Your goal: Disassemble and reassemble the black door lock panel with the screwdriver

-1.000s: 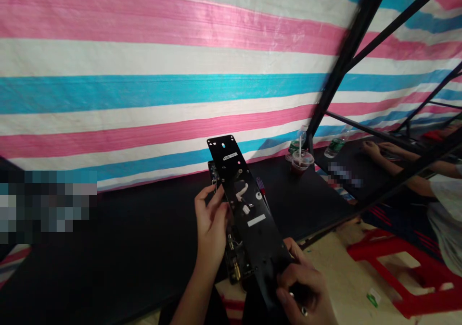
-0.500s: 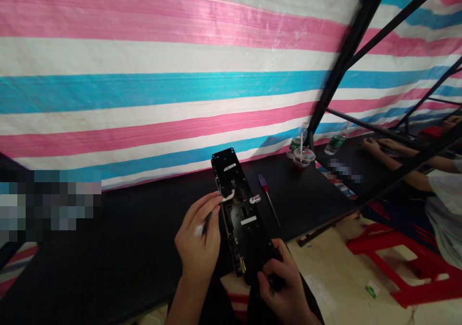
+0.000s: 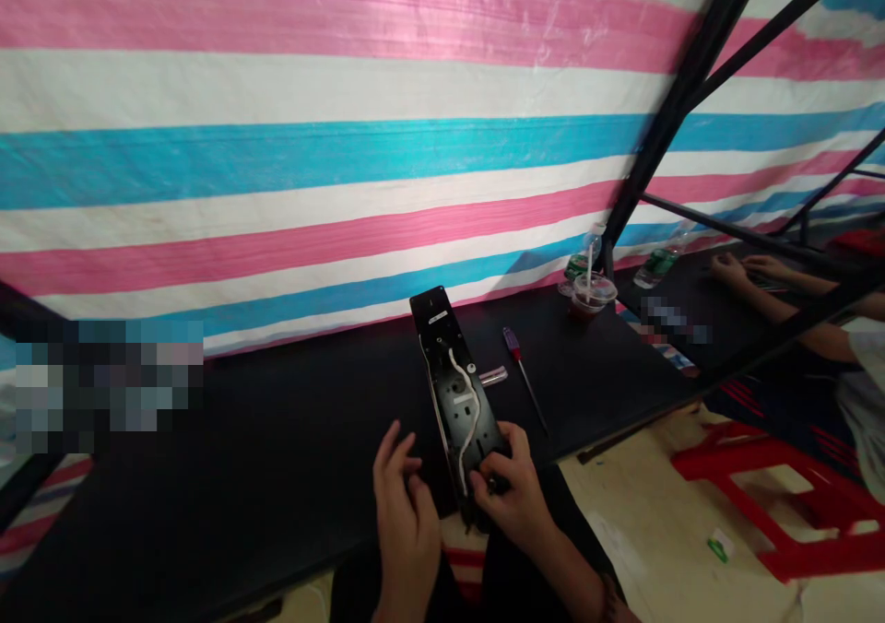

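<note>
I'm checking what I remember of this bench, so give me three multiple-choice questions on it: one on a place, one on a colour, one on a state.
1. Where is the purple-handled screwdriver?
A. On the floor
B. On the black table, right of the black panel
C. Inside the cup

2. What colour is the cable on the panel?
A. White
B. Red
C. Green

3. What is the right hand doing?
A. Resting on the table
B. Holding the screwdriver
C. Gripping the panel's lower end

1: B, it lies beside the panel.
2: A, a pale strand winds down the panel.
3: C, its fingers wrap the panel's edge.
</note>
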The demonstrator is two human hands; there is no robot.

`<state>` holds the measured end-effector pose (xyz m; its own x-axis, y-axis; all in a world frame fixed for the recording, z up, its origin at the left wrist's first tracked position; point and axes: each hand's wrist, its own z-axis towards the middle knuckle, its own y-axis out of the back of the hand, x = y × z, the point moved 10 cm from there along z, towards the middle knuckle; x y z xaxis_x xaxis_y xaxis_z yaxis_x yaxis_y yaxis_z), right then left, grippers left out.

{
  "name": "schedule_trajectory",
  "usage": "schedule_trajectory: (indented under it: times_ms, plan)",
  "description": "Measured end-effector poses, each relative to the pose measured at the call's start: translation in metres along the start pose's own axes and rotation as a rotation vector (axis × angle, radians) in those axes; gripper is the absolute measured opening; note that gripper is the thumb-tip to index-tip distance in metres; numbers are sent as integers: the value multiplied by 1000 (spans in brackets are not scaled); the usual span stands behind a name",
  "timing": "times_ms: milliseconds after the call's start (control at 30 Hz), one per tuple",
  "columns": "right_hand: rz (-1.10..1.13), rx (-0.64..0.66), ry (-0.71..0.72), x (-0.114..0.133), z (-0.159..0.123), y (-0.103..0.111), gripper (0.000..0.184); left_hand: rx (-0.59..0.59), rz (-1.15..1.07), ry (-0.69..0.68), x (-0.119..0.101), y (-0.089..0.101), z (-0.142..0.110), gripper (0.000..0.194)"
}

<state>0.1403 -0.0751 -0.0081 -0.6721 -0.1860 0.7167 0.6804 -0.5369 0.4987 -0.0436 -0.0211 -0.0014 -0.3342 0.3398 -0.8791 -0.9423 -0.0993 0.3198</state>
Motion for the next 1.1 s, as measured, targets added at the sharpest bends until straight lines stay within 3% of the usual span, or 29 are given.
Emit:
schedule_trajectory:
  times_ms: [33, 100, 167, 233, 300, 367, 500, 667, 733, 833, 900, 1100]
  plan:
    - [4, 7, 13, 1, -1, -2, 13, -20, -35, 126, 18, -5, 7, 42]
    - [24, 21, 31, 3, -2, -6, 13, 72, -153, 316, 41, -35, 17, 49]
    - [36, 24, 29, 2, -2, -8, 3, 162, -272, 386, 43, -65, 22, 52]
    - [28, 36, 15, -1, -2, -9, 21, 161, -348, 401, 38, -79, 23, 55]
    - [1, 79, 19, -3, -2, -13, 47, 116, -413, 426, 35, -82, 21, 58]
    - [-47, 130, 41, -3, -4, -17, 62, 101, -494, 489, 35, -83, 17, 63]
    - [-133, 177, 69, 1, -4, -24, 69, 129, -590, 602, 39, -88, 17, 71]
    - [-100, 249, 97, 7, -3, -22, 84, 129, -541, 536, 39, -84, 30, 69]
    - [-69, 238, 125, 10, -5, -11, 78, 159, -561, 526, 40, -86, 31, 72]
    - [-37, 195, 201, 16, -13, 6, 38, 209, -619, 582, 44, -90, 27, 79]
    - [-14, 199, 237, 19, -18, 11, 22, 215, -663, 620, 47, -91, 25, 84]
    - [-19, 299, 276, 26, -18, 8, 29, 226, -744, 632, 48, -92, 22, 89]
